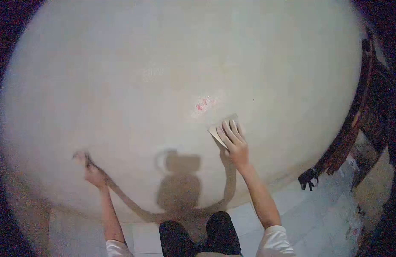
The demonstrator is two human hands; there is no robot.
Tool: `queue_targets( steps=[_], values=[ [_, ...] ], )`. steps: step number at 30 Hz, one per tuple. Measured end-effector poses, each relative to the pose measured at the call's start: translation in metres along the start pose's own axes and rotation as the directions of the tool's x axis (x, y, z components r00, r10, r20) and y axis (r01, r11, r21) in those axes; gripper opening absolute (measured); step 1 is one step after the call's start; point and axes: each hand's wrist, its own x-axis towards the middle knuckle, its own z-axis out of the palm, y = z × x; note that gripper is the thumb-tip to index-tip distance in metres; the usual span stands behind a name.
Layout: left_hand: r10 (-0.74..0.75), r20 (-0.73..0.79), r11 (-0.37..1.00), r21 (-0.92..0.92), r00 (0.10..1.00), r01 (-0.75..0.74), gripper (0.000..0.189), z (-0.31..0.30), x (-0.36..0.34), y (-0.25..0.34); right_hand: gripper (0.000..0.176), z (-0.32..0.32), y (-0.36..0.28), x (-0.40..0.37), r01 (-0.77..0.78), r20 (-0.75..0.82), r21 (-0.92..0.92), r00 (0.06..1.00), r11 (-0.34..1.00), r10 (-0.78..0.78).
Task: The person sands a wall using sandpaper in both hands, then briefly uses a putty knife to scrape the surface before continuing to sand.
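Note:
A pale plastered wall [163, 77] fills most of the head view. My right hand [234, 143] presses a small rectangular sheet, like sandpaper [215, 128], flat against the wall, just below a small reddish patch [202, 104]. My left hand [93, 171] rests against the wall lower left, blurred, with the fingers spread; whether anything is in it is unclear. Shadows of my arms and head fall on the wall between the hands.
A dark wooden frame [356, 120] with a black fitting [308, 178] runs down the right side. Light floor tiles [309, 214] lie below the wall. My dark trousers [202, 235] show at the bottom edge.

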Motion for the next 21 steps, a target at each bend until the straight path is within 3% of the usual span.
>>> queue_targets(
  steps=[1,3,5,6,8,10,12,13,14,16,17,19,21],
  values=[
    [-0.006,0.006,1.0,-0.001,1.0,0.006,0.038,0.002,0.002,-0.007,0.054,0.002,-0.002,-0.003,-0.001,0.007,-0.005,1.0,1.0,0.001],
    [-0.387,0.01,0.913,0.14,0.922,0.382,0.038,0.0,0.016,-0.047,0.056,0.012,-0.013,-0.008,-0.144,-0.002,0.017,0.99,0.989,0.144],
    [-0.703,-0.038,0.674,0.28,0.71,0.683,0.038,0.014,0.026,-0.082,0.056,0.044,-0.018,-0.02,-0.196,-0.022,0.054,0.98,0.979,0.198],
    [-0.674,-0.085,0.696,0.259,0.733,0.67,0.038,-0.003,0.04,-0.06,0.056,0.056,-0.028,-0.019,-0.209,-0.094,0.15,0.97,0.966,0.224],
    [-0.281,-0.111,0.958,0.031,0.953,0.286,0.037,-0.001,0.023,0.008,0.054,0.06,-0.05,-0.027,-0.244,-0.072,0.166,0.963,0.956,0.258],
    [-0.106,-0.067,0.994,0.009,0.992,0.107,0.036,-0.03,0.0,0.079,0.051,0.039,-0.082,-0.048,-0.281,-0.11,0.164,0.948,0.946,0.3],
    [-0.136,0.041,0.983,-0.121,0.99,0.14,0.033,-0.025,-0.027,0.108,0.047,0.044,-0.111,-0.052,-0.312,-0.149,0.195,0.928,0.93,0.343],
    [0.142,0.167,0.976,-0.191,0.976,-0.109,0.032,-0.022,-0.04,0.105,0.046,0.042,-0.123,-0.051,-0.326,-0.178,0.201,0.915,0.924,0.362],
    [0.411,0.255,0.899,-0.275,0.875,-0.342,0.032,-0.028,-0.054,0.105,0.044,0.035,-0.134,-0.051,-0.328,-0.206,0.221,0.905,0.918,0.373],
    [0.531,0.491,0.847,-0.312,0.691,-0.43,0.03,-0.037,-0.077,0.128,0.042,0.029,-0.15,-0.053,-0.285,-0.212,0.162,0.925,0.945,0.316],
    [0.529,0.492,0.849,-0.308,0.691,-0.43,0.03,-0.046,-0.077,0.14,0.041,0.017,-0.161,-0.051,-0.312,-0.17,0.183,0.924,0.932,0.343],
    [0.643,0.559,0.756,-0.353,0.524,-0.551,0.035,-0.063,-0.064,0.167,0.04,0.003,-0.167,-0.049,-0.337,-0.127,0.203,0.922,0.919,0.366],
    [0.589,0.598,0.792,-0.293,0.543,-0.536,0.035,-0.082,-0.048,0.161,0.037,0.0,-0.16,-0.054,-0.31,-0.064,0.19,0.943,0.932,0.326]
  ],
)
